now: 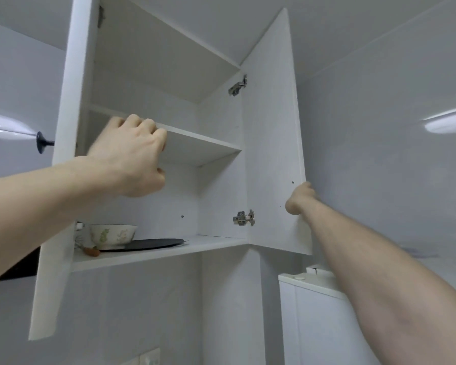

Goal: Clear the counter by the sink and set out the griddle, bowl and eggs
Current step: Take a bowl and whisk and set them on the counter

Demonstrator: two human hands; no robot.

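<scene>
I look up into an open white wall cabinet. On its bottom shelf (pixel 208 245) stands a pale patterned bowl (pixel 112 237), resting on the left part of a flat dark griddle (pixel 156 243). My left hand (pixel 132 154) is raised in front of the middle shelf (pixel 203 144), well above the bowl, its fingers curled with nothing visible in them. My right hand (pixel 299 197) grips the free edge of the right cabinet door (pixel 271 154), which stands wide open. No eggs are in view.
The left cabinet door (pixel 63 154) also hangs open, its black knob (pixel 41 146) pointing left. A whisk with an orange handle (pixel 91 251) lies beside the bowl. The upper shelves look bare. A white appliance top (pixel 311 285) sits at the lower right.
</scene>
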